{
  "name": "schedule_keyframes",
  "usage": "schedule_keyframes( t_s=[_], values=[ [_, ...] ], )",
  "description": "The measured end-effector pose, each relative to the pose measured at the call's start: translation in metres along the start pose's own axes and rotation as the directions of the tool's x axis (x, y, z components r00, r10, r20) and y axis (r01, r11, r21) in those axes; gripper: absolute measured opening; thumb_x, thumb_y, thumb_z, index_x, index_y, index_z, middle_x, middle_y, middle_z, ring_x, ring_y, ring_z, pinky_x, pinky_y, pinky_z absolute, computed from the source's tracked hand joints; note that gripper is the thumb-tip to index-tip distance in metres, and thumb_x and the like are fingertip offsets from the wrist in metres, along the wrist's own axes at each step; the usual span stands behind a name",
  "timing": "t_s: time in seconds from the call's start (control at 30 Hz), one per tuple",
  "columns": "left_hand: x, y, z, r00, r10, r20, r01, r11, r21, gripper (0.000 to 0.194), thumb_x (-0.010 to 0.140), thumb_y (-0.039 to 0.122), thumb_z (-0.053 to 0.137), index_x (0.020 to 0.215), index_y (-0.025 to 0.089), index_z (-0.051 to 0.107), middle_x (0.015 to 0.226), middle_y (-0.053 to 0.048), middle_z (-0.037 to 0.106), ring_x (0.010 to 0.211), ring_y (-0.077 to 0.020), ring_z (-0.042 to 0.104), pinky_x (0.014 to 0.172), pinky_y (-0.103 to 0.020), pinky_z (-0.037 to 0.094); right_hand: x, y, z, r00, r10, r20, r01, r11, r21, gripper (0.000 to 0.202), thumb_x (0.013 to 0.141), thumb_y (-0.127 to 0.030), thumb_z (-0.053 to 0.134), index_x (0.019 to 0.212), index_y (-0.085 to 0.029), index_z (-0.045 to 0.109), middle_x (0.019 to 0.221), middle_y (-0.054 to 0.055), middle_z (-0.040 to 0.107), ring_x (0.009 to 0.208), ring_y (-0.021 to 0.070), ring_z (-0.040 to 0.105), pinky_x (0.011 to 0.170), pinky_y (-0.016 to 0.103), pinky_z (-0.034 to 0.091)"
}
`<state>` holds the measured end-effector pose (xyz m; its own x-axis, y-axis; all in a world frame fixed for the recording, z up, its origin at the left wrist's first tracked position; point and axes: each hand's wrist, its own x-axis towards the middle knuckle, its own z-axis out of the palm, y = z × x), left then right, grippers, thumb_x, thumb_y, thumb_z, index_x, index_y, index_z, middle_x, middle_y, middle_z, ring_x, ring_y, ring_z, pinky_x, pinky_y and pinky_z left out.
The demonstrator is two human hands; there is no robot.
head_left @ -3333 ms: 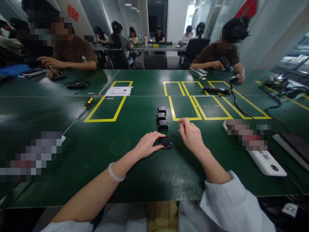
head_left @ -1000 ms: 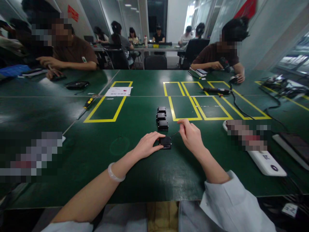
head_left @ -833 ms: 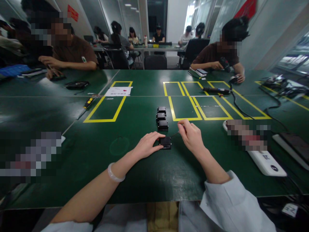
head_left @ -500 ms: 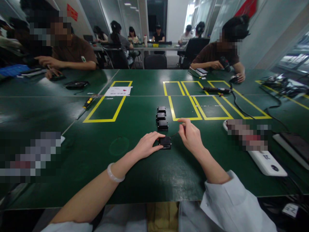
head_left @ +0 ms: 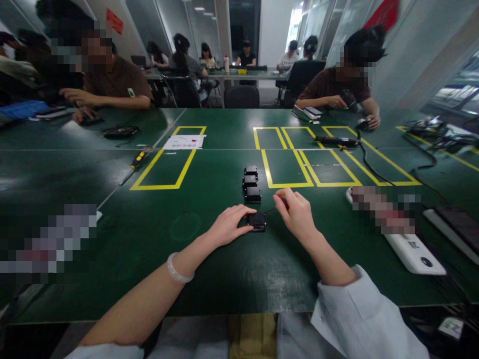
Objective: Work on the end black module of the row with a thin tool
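Observation:
My left hand (head_left: 229,223) grips a small black rectangular block (head_left: 256,220) between thumb and fingers, holding it against the table. Small bright pins or screws stick out at the block's corners. In my right hand (head_left: 295,210) is a thin screwdriver-like tool (head_left: 271,210), its dark shaft slanting down to the block's upper right corner. My fingers hide most of its handle. Beyond the held block, three similar black blocks (head_left: 253,194) stand in a row.
Yellow tape outlines (head_left: 288,186) mark the green table (head_left: 224,279). A yellow-black screwdriver (head_left: 138,158) and a paper sheet (head_left: 184,142) lie left. To the right are a black pen-shaped tool (head_left: 337,141), its cable, and a white device (head_left: 415,252). Co-workers sit across the table.
My right index finger has come down and curled closer around the tool; the right hand has shifted slightly. The left hand and the block stay in place.

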<state>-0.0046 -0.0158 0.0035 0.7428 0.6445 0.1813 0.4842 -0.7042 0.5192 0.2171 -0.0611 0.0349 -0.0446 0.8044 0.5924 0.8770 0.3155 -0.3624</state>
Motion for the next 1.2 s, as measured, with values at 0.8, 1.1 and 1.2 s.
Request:
schedule_keyframes(
  t_s=[0.8,1.1,1.2],
  values=[
    [-0.0005,-0.0015,0.0005,1.0,-0.001,0.001,0.001,1.0,-0.017,0.039,0.087,0.034,0.063,0.123,0.024,0.052,0.111,-0.005,0.06,0.099,-0.0224,0.058,0.088,-0.037,0.045,0.0004,0.0008,-0.0014,1.0,-0.004,-0.006,0.004,1.0,0.002,0.026,0.097,-0.036,0.039,0.091,-0.02,0.058,0.072,0.002,0.064,0.065,0.0155,0.053,0.067,0.027,0.038],
    [-0.0001,-0.0012,-0.0005,1.0,0.001,0.003,-0.001,1.0,-0.015,0.039,0.086,0.032,0.064,0.122,0.025,0.052,0.109,-0.004,0.06,0.1,-0.0216,0.057,0.089,-0.036,0.044,0.0012,0.0025,0.0022,0.997,-0.032,-0.068,0.032,0.999,0.0,0.024,0.094,-0.022,0.035,0.106,-0.018,0.055,0.071,0.001,0.063,0.063,0.0158,0.053,0.069,0.029,0.04],
    [-0.0001,-0.0015,-0.0005,1.0,-0.002,0.001,0.002,1.0,-0.011,0.038,0.086,0.032,0.064,0.122,0.025,0.052,0.109,-0.004,0.06,0.099,-0.0214,0.058,0.089,-0.036,0.044,0.0008,0.0019,0.0011,0.998,-0.025,-0.063,0.026,0.999,0.02,0.021,0.095,-0.025,0.036,0.101,-0.019,0.056,0.073,0.001,0.064,0.065,0.0159,0.056,0.07,0.029,0.041]
  ],
)
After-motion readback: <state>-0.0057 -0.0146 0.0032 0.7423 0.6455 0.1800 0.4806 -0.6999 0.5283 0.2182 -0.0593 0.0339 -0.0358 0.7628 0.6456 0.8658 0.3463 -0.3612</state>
